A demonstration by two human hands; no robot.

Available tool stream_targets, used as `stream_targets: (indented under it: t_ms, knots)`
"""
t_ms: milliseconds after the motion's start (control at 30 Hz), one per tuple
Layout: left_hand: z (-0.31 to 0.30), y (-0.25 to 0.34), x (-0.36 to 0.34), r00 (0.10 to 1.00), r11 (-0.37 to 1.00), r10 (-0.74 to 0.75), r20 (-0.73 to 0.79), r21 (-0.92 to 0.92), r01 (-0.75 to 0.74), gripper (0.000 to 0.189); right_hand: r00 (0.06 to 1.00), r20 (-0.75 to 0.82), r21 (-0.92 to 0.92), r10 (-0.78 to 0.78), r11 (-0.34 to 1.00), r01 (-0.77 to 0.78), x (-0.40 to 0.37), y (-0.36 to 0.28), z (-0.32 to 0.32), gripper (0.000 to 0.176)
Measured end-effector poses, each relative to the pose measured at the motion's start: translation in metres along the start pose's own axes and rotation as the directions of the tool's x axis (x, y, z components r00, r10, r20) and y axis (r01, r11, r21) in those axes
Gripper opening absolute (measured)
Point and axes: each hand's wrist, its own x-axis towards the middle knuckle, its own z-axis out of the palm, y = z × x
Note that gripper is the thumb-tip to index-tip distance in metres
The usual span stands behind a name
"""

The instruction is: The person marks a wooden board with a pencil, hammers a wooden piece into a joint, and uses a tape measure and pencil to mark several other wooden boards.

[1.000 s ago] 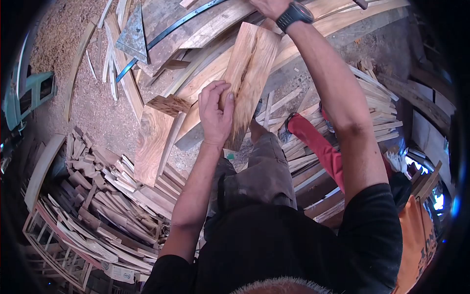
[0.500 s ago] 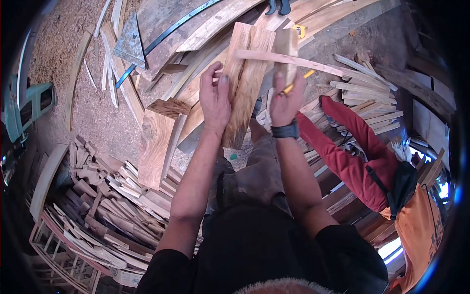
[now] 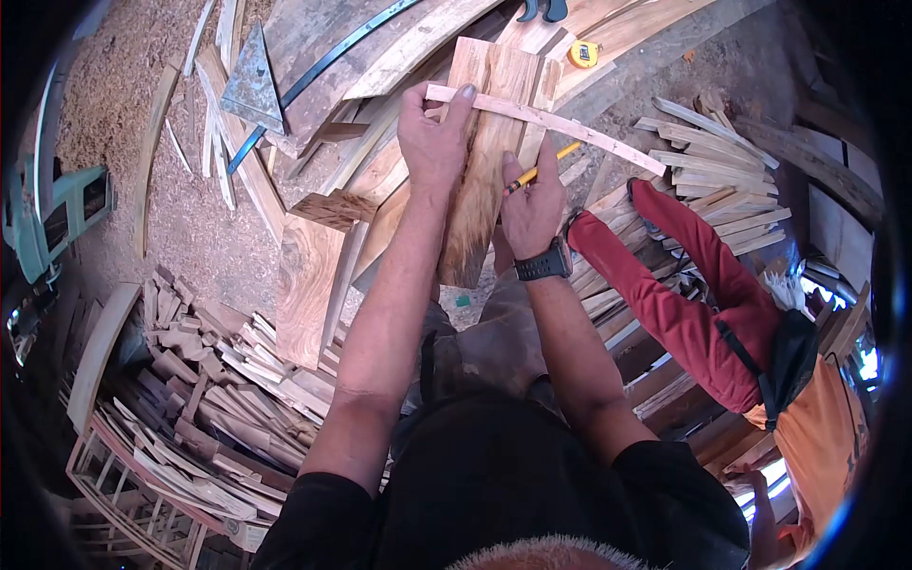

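Note:
A thin, curved wooden strip lies across a wide, split-grained board. My left hand is closed on the strip's left end, thumb on top, beside the board's left edge. A yellow pencil is held in my right hand, whose fingers rest at the board's right edge, close under the strip. Against that same edge, farther up, a narrower wood piece shows, partly covered by the strip. A dark watch is on my right wrist.
A yellow tape measure lies beyond the board. Left of it are a metal triangle and a dark metal bar. Offcuts pile at lower left; sticks stack at right. A person in red trousers is close on my right.
My left hand has moved up and taken hold of the strip's left end. My right hand has shifted left to the board's edge with the pencil. The narrower piece now sits against the board.

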Motion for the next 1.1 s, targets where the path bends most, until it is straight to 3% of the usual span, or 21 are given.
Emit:
stream_targets:
  t_ms: [67,167,267,367,467,600,667,800,867,1000,1100]
  knots:
    - [0.002,0.001,0.000,0.997,0.999,0.036,-0.064,0.015,-0.035,0.044,1.000,-0.011,0.007,-0.019,1.000,0.019,0.000,-0.005,-0.005,0.061]
    - [0.001,0.008,-0.003,0.998,0.998,-0.033,-0.052,-0.063,0.029,0.042,0.999,0.021,0.018,0.032,0.999,-0.032,0.000,-0.016,-0.012,0.059]
    - [0.003,0.003,-0.002,0.998,0.998,-0.007,-0.070,-0.057,0.003,0.040,0.997,0.064,0.029,0.036,0.999,-0.038,0.004,-0.011,-0.017,0.057]
    - [0.001,0.014,-0.002,0.997,0.998,-0.055,-0.050,-0.040,0.053,0.040,0.997,0.055,0.092,-0.061,0.994,0.056,0.007,0.007,-0.023,0.055]
    - [-0.001,0.011,0.000,0.998,0.999,-0.052,-0.041,0.004,0.052,0.039,0.988,0.136,0.397,0.075,0.909,-0.124,0.011,0.020,-0.022,0.058]
    - [0.001,0.010,-0.002,0.998,0.999,0.017,-0.056,-0.035,-0.019,0.037,0.981,0.149,0.321,0.121,0.933,-0.164,0.010,0.000,-0.013,0.063]
    - [0.000,0.014,-0.004,0.998,1.000,-0.021,-0.053,-0.022,0.020,0.036,0.971,0.181,0.417,0.158,0.882,-0.222,0.008,-0.002,-0.012,0.066]
    - [0.001,0.014,-0.006,0.998,0.998,-0.019,-0.053,-0.053,0.017,0.037,0.968,0.176,0.434,0.176,0.869,-0.237,0.003,-0.003,-0.012,0.064]
    - [-0.001,0.015,-0.007,0.997,0.998,-0.054,-0.057,0.021,0.055,0.038,0.979,0.145,0.420,0.144,0.887,-0.192,0.000,-0.002,-0.011,0.064]
    - [-0.001,0.009,-0.010,0.998,0.999,0.009,-0.066,-0.047,-0.012,0.039,0.971,0.159,0.442,0.177,0.867,-0.230,-0.004,0.005,-0.011,0.064]
    - [-0.004,0.010,-0.013,0.995,0.995,-0.090,-0.035,-0.053,0.088,0.044,0.971,0.147,0.408,0.187,0.883,-0.232,-0.006,0.007,-0.010,0.063]
